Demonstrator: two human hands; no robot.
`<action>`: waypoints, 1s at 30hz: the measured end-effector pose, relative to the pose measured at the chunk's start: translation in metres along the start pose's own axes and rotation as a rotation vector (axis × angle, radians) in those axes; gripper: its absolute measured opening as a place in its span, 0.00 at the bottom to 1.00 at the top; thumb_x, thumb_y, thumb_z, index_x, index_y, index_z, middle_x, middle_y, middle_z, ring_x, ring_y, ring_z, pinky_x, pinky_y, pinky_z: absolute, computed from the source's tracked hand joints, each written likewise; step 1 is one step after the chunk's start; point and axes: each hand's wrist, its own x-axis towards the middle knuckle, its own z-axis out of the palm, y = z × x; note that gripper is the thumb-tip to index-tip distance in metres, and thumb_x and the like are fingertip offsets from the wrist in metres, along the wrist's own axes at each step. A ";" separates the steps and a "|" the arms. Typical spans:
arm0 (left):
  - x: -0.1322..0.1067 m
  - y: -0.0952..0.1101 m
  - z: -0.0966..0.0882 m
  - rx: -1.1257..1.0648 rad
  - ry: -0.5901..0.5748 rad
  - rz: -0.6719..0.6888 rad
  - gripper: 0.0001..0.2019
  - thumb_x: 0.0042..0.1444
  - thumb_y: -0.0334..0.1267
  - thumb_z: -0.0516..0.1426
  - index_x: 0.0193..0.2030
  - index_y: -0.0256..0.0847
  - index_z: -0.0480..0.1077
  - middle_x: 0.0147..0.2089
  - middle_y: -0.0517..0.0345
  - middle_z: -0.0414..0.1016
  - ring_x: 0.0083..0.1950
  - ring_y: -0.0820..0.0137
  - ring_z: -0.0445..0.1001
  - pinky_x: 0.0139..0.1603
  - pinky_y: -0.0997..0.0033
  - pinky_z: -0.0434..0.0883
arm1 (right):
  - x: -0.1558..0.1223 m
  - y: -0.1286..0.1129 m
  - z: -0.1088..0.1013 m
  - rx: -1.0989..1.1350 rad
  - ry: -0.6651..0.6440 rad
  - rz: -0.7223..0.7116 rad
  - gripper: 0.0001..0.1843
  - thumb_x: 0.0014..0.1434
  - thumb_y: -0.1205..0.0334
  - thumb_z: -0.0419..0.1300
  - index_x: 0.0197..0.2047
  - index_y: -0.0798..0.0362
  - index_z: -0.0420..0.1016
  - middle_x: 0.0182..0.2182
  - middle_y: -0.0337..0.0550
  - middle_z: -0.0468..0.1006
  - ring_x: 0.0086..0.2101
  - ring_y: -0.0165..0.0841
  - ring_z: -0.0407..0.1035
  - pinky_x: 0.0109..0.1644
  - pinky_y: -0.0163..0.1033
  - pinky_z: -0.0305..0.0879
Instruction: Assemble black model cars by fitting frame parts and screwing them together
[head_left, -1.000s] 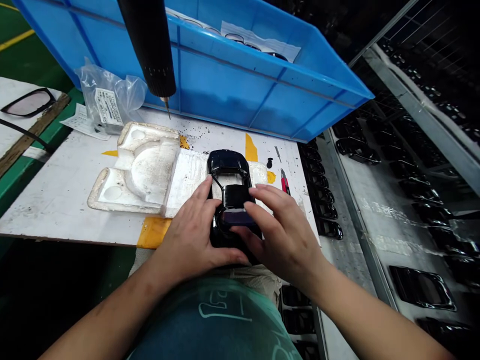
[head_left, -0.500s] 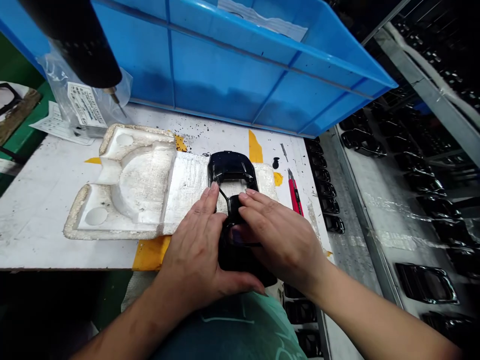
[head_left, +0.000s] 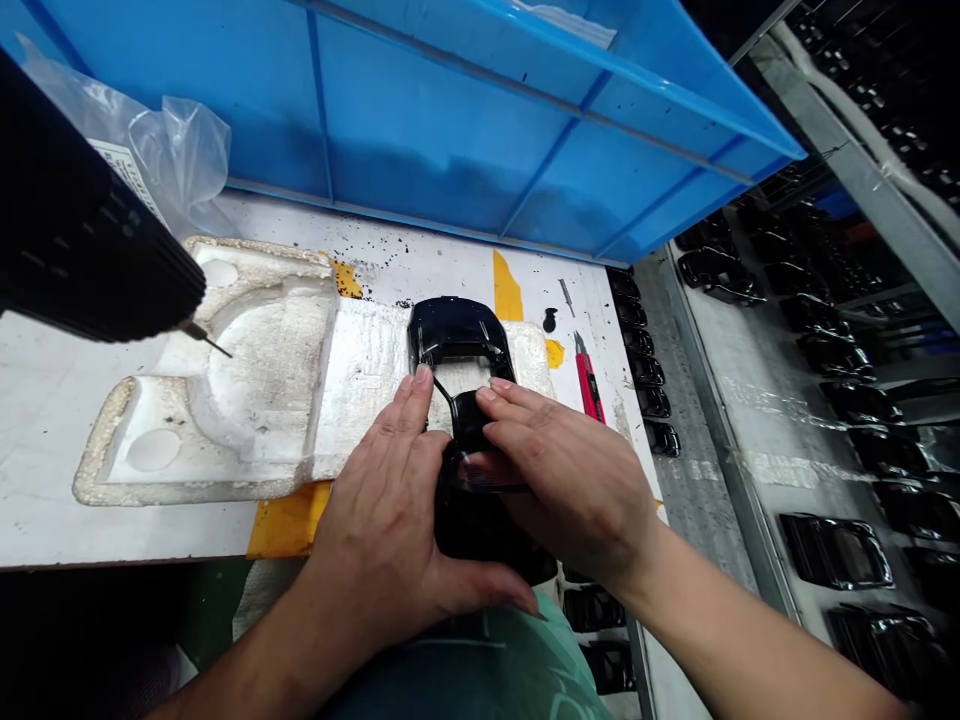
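Gripping a glossy black model car shell [head_left: 459, 330] with both hands at the centre of the view. Its far end, at 12 o'clock, lies over the right end of a white foam insert [head_left: 375, 370]; the near end sits under the hands.

Left hand [head_left: 382, 510]: fingers [head_left: 409, 410] slightly spread along the shell's left side, tips at the window opening, thumb [head_left: 487, 588] reaching under the near end. Right hand [head_left: 574, 480]: fingers [head_left: 517, 408] close together, laid over the shell from 3 o'clock, tips just beside the left fingertips. Shell clamped between both hands.

Surroundings: blue plastic crate [head_left: 450, 130] at 12 o'clock; red utility knife [head_left: 589, 380] at 2 o'clock; black electric screwdriver [head_left: 82, 215] at 10 o'clock, its bit above the foam; rows of black moulded parts [head_left: 836, 550] at 3 o'clock.
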 end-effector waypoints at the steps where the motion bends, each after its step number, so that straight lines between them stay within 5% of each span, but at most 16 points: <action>1: 0.000 0.000 0.000 0.000 -0.004 -0.003 0.50 0.37 0.81 0.50 0.48 0.33 0.67 0.71 0.22 0.50 0.73 0.42 0.52 0.66 0.39 0.65 | 0.000 0.000 0.000 0.000 0.008 -0.005 0.08 0.68 0.67 0.58 0.45 0.65 0.74 0.50 0.58 0.78 0.54 0.44 0.71 0.64 0.47 0.67; 9: -0.001 -0.003 0.000 -0.002 -0.037 -0.003 0.50 0.38 0.81 0.50 0.48 0.32 0.68 0.72 0.23 0.49 0.74 0.45 0.49 0.68 0.41 0.62 | 0.002 -0.003 0.004 0.012 0.135 -0.044 0.06 0.64 0.71 0.61 0.45 0.64 0.73 0.46 0.60 0.79 0.51 0.44 0.74 0.61 0.48 0.71; 19: -0.004 -0.004 0.001 0.048 0.005 0.046 0.49 0.40 0.80 0.50 0.48 0.30 0.66 0.71 0.18 0.47 0.73 0.41 0.52 0.67 0.40 0.62 | -0.006 0.001 -0.001 0.018 0.090 -0.028 0.18 0.66 0.67 0.61 0.56 0.65 0.66 0.54 0.66 0.73 0.58 0.46 0.67 0.62 0.53 0.68; 30: -0.001 -0.004 0.002 0.016 -0.025 -0.002 0.52 0.36 0.81 0.50 0.48 0.30 0.69 0.72 0.22 0.48 0.74 0.44 0.50 0.70 0.43 0.59 | -0.007 0.006 0.001 -0.035 0.060 -0.046 0.16 0.66 0.68 0.60 0.55 0.64 0.67 0.51 0.60 0.77 0.55 0.44 0.70 0.60 0.49 0.71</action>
